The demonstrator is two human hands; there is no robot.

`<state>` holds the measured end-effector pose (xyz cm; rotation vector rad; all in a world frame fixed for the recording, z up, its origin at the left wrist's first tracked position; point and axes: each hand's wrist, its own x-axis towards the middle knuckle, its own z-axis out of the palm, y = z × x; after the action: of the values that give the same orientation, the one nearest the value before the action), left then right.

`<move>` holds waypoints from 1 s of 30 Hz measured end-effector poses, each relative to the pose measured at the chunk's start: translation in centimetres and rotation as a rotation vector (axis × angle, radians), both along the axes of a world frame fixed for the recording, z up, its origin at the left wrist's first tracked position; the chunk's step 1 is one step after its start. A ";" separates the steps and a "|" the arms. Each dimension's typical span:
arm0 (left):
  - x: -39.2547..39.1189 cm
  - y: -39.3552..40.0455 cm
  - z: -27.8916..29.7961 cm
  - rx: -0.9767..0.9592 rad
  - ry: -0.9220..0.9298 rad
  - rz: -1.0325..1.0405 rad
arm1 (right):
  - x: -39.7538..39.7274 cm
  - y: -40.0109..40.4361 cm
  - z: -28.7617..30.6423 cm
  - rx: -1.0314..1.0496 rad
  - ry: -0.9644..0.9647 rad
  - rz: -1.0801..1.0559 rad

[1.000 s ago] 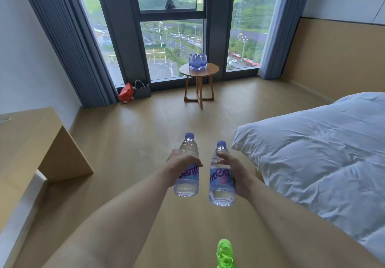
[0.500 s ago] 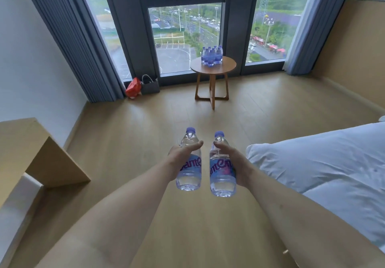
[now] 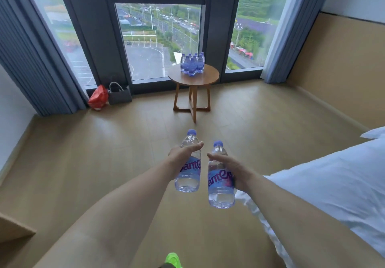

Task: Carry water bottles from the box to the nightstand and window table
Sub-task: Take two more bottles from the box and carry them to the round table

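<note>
Carrying two bottles upright toward round counter [image 3: 193, 75]: left hand [image 3: 180, 155] wraps left bottle [image 3: 188, 169], right hand [image 3: 231, 167] wraps right bottle [image 3: 220, 181]; bottle cluster [image 3: 192, 63] on counter, beside window; space remains near counter's front edge.

Soft, even daylight enters through the tall dark-framed window [image 3: 158, 38] at the far side, laying pale sheen on the light wooden floor [image 3: 125, 142]. Shadows are faint. Wide-angle distortion bends the grey pleated curtains [image 3: 31, 59] at the left edge. Slight softness blurs distant detail.
</note>
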<state>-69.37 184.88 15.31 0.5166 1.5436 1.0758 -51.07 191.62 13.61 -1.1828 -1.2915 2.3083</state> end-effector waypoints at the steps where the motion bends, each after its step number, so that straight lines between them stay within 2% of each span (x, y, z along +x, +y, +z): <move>1: -1.1 1.6 0.2 -0.008 0.001 -0.010 | -1.1 1.5 0.3 0.008 -0.001 -0.020; 4: -5.0 6.7 0.7 -0.016 0.017 -0.013 | -4.7 6.3 1.4 0.080 -0.081 -0.129; 7: -8.0 11.1 0.8 -0.033 0.019 -0.025 | -7.6 10.4 2.0 0.114 -0.121 -0.134; 13: -13.6 20.8 -0.1 -0.070 0.018 -0.054 | -13.7 20.3 0.5 0.089 -0.004 -0.224; 16: -16.3 26.8 -1.1 -0.083 0.023 -0.061 | -16.9 26.9 -0.6 0.107 -0.035 -0.189; 24: -22.8 43.7 -0.8 -0.112 0.029 0.022 | -23.8 45.0 -0.6 -0.066 -0.001 -0.146; 30: -26.7 54.0 -0.1 -0.130 0.042 0.037 | -28.2 55.9 -0.2 -0.113 0.009 -0.150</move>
<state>-96.05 238.87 15.23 0.4249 1.6536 0.9901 -79.29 247.52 13.38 -1.2568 -1.0438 2.3002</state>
